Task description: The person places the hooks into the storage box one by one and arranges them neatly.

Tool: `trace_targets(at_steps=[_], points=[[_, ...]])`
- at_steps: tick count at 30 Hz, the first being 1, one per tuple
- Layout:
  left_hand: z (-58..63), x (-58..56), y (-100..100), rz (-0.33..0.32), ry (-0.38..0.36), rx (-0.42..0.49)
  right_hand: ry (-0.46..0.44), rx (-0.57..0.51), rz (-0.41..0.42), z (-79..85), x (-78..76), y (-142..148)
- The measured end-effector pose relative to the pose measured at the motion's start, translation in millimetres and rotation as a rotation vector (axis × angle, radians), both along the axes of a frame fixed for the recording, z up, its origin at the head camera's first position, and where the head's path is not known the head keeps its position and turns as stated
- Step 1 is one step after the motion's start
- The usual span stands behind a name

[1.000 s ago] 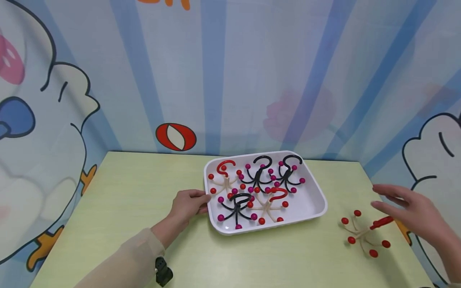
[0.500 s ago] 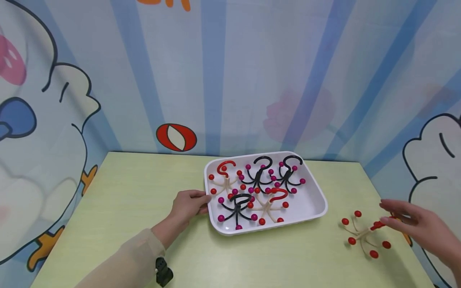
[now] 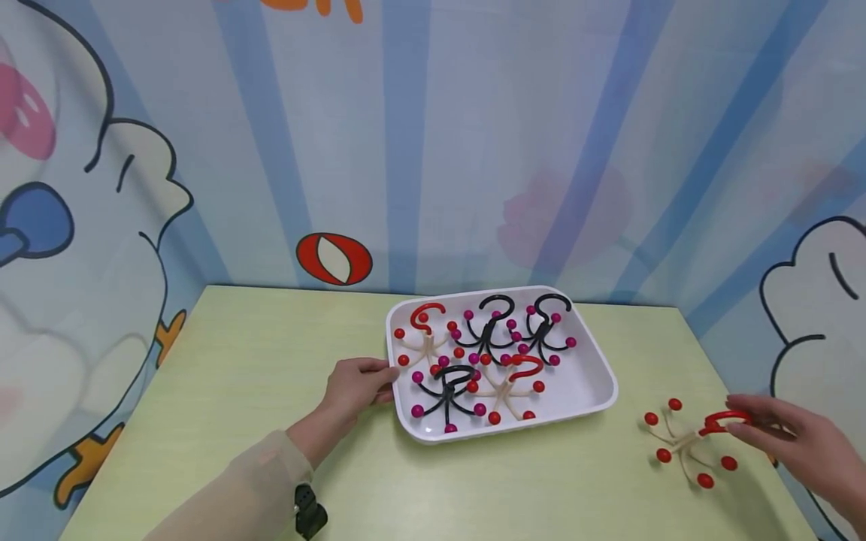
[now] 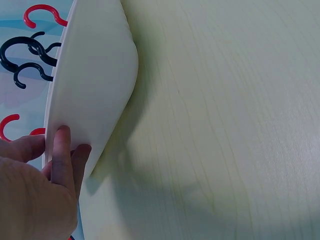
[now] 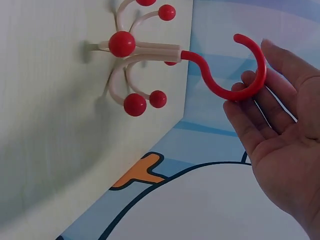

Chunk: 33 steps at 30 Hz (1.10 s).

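My left hand pinches the left rim of a white tray, thumb over the edge and fingers against the outer wall. Several ball-tipped hook pieces lie in the tray: some have a black hook, black arms and magenta balls, others a red hook, cream arms and red balls. Right of the tray, another cream piece with red balls stands on its arms on the table. My right hand holds its red S-shaped hook between thumb and fingers at the bend.
The tray stands on a pale wood-grain table near its back edge. A blue cartoon-printed backdrop rises behind and at both sides. The standing piece is close to the table's right edge.
My right hand has come down onto the red hook of the standing piece, and the hook now shows as a turned, wider curve. My left hand and the tray have stayed put.
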State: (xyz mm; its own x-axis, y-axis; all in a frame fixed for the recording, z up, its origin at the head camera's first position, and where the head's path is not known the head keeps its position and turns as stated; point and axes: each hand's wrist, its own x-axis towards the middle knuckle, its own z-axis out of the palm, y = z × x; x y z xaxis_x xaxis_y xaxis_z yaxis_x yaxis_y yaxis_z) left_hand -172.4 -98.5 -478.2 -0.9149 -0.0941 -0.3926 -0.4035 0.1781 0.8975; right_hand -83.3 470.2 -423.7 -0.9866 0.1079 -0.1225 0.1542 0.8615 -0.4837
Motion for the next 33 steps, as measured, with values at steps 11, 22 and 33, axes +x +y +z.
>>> trace_targets(at_steps=[11,22,33], points=[[-1.0,-1.2,3.5,-0.001,0.003,-0.003,0.073,0.029,-0.131,-15.8,6.2,4.7],[0.0,1.8,4.2,0.006,0.005,0.000,0.096,0.019,-0.167,-14.8,6.8,-1.1],[1.2,2.3,1.6,0.005,0.010,0.004,0.147,0.067,-0.124,7.9,-2.7,-16.8]])
